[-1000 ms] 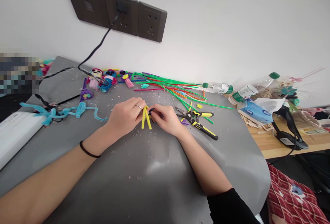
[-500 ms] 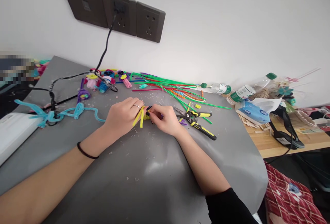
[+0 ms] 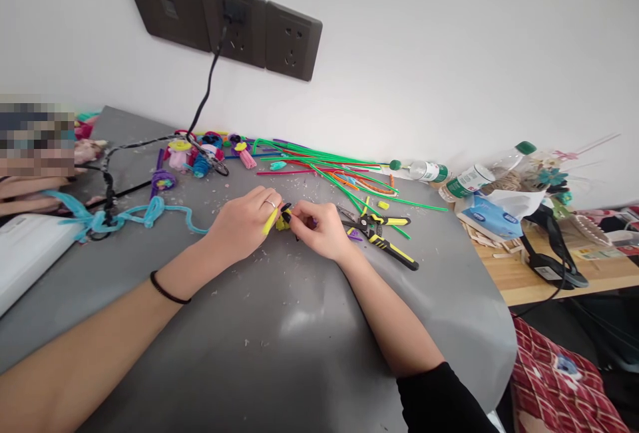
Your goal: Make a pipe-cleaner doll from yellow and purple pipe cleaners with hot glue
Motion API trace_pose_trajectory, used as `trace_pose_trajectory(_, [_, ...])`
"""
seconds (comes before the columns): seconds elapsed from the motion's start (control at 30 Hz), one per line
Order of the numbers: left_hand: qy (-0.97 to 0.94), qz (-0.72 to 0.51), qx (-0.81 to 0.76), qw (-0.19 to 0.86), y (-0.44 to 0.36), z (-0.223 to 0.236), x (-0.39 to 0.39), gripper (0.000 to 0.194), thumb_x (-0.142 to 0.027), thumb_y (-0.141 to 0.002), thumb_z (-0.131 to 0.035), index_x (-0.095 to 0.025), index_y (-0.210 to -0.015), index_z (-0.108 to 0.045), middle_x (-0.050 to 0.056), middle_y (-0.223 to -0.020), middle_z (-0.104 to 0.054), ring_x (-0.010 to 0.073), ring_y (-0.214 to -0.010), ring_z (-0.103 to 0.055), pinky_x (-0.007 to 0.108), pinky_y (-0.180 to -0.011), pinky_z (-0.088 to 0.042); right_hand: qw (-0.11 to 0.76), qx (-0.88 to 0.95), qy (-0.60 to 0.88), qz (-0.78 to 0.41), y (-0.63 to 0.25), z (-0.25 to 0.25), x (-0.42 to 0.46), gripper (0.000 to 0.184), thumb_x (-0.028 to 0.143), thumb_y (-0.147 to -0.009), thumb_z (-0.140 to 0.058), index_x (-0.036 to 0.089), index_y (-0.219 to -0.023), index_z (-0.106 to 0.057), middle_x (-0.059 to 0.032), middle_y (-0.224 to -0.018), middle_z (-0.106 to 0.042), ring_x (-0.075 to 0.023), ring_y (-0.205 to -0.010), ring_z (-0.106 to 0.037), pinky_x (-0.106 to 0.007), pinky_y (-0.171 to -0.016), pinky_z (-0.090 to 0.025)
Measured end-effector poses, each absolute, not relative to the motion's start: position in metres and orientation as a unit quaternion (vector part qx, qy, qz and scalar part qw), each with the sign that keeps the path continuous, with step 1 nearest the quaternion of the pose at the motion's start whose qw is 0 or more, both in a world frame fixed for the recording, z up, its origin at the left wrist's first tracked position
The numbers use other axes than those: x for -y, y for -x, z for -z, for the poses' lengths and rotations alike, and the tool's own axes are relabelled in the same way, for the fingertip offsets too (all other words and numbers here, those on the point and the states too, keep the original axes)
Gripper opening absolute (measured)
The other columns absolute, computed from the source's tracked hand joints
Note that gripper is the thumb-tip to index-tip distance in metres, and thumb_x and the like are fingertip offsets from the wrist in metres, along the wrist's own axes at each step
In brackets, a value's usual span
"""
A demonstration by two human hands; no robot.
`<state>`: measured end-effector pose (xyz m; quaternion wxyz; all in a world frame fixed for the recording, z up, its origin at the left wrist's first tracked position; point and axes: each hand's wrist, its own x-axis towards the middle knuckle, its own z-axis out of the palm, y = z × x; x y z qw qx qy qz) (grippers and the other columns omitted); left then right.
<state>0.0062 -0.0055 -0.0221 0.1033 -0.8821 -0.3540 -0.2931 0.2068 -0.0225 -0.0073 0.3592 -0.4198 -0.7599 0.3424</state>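
My left hand (image 3: 243,222) and my right hand (image 3: 322,228) meet at the middle of the grey table (image 3: 279,326). Both are closed on a small bundle of yellow pipe cleaner (image 3: 277,221), pinched between the fingertips just above the tabletop. A short yellow end sticks out under my left fingers. My left ring finger bears a ring and the wrist a black band. Yellow-and-black pliers (image 3: 384,239) lie just right of my right hand.
Green, red and orange pipe cleaners (image 3: 339,177) lie spread at the table's back. Small colourful figures (image 3: 200,153) and a light blue twisted pipe cleaner (image 3: 124,215) sit at left, with a black cable (image 3: 204,94) from the wall sockets. Bottles (image 3: 449,177) and tissues (image 3: 492,217) stand right.
The yellow strands that hung down between my hands have been drawn up and folded in; only a short stub shows now. Both hands stayed in place.
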Motion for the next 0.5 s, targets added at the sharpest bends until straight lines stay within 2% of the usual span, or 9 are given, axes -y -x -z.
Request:
trace_pose_trajectory(0.13, [0.87,0.315,0.366,0.1,-0.0062,0.0194,0.0071,0.025,-0.018,-0.103,-0.043,-0.022,-0.087,-0.062,0.006,-0.08,-0.069,0.0231,-0.077,-0.062,0.033,-0.057,-0.042,0.358,0.755,0.427,-0.346,-0.2082,0.0076,0.0222,0.021,0.03,-0.087,-0.051,0.023,-0.069,-0.045,0.0059,-0.056,-0.048,-0.0101,-0.054,-0.038,-0.024,-0.059,-0.037])
trace_pose_trajectory(0.3, [0.829,0.389,0.389,0.099,-0.005,0.0132,0.0091,0.028,-0.021,-0.104,-0.045,-0.023,-0.079,-0.056,0.003,-0.07,-0.065,0.021,-0.069,-0.06,0.033,-0.058,-0.04,0.368,0.74,0.449,-0.34,-0.2094,0.0098,0.021,0.021,0.03,-0.086,-0.052,0.022,-0.067,-0.048,0.0056,-0.055,-0.048,-0.0097,-0.054,-0.039,-0.024,-0.058,-0.036])
trace_pose_trajectory(0.5, [0.82,0.421,0.387,0.026,-0.0075,0.0167,0.0092,0.021,-0.021,-0.104,-0.045,-0.022,-0.086,-0.056,0.004,-0.079,-0.068,0.0193,-0.073,-0.064,0.031,-0.064,-0.045,0.38,0.738,0.451,-0.329,-0.2078,0.0099,0.0202,0.027,0.033,-0.088,-0.052,0.022,-0.064,-0.046,0.0059,-0.054,-0.045,-0.0091,-0.054,-0.037,-0.024,-0.057,-0.035])
